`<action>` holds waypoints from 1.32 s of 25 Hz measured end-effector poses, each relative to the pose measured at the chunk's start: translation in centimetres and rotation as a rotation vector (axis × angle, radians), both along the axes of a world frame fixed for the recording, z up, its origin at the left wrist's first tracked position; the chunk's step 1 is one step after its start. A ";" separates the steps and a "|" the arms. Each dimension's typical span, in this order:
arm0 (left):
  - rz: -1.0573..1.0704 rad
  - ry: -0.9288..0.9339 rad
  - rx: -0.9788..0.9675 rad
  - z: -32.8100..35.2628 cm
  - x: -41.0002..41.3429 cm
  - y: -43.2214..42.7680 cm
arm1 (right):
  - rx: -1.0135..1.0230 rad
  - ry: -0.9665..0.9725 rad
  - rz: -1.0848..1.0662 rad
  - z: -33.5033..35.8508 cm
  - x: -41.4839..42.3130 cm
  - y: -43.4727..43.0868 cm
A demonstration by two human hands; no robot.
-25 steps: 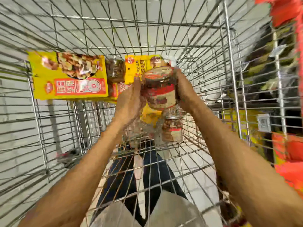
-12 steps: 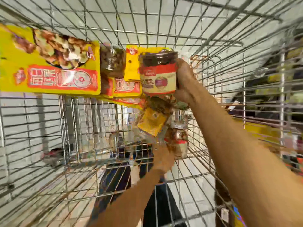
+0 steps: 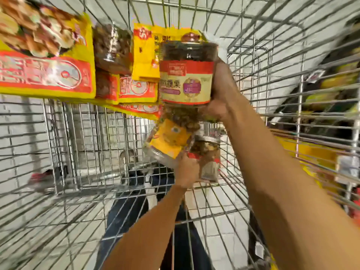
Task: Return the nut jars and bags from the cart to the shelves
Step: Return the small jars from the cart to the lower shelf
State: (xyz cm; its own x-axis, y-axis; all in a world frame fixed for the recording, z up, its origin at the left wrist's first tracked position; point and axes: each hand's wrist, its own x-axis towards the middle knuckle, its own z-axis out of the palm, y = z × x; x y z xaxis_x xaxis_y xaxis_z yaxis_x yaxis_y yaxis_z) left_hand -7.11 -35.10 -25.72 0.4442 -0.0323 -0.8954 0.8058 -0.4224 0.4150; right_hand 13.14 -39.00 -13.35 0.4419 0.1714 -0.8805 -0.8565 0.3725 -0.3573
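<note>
My right hand (image 3: 221,90) grips a clear nut jar with a red and cream label (image 3: 186,75), held up inside the wire cart (image 3: 253,78). Below it my left hand (image 3: 186,172) grips the end of a tilted clear jar with a yellow label (image 3: 169,141). Another jar with a red label (image 3: 209,158) lies on the cart floor just right of my left hand. Yellow nut bags (image 3: 46,55) and a clear jar of nuts (image 3: 112,47) rest against the cart's far end.
Smaller yellow and red bags (image 3: 138,88) are stacked under the far jar. Store shelves with yellow and dark packs (image 3: 321,90) show through the cart's right wall. The floor below is light tile.
My left hand let go of the red-labelled jar, dropped lower and took hold of the yellow-labelled jar. My right hand kept the red-labelled jar and lifted it slightly.
</note>
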 end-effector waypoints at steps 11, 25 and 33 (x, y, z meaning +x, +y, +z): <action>0.242 0.102 -0.378 19.6 6.6 15.1 | 0.102 -0.195 -0.081 17.2 -4.0 4.2; -0.032 -0.027 -1.095 43.2 4.0 10.1 | 0.141 -0.681 -0.892 36.7 -27.5 -3.3; -0.254 -0.040 -1.247 49.2 -12.1 -6.6 | -0.060 -0.809 -1.291 40.7 -50.1 -12.9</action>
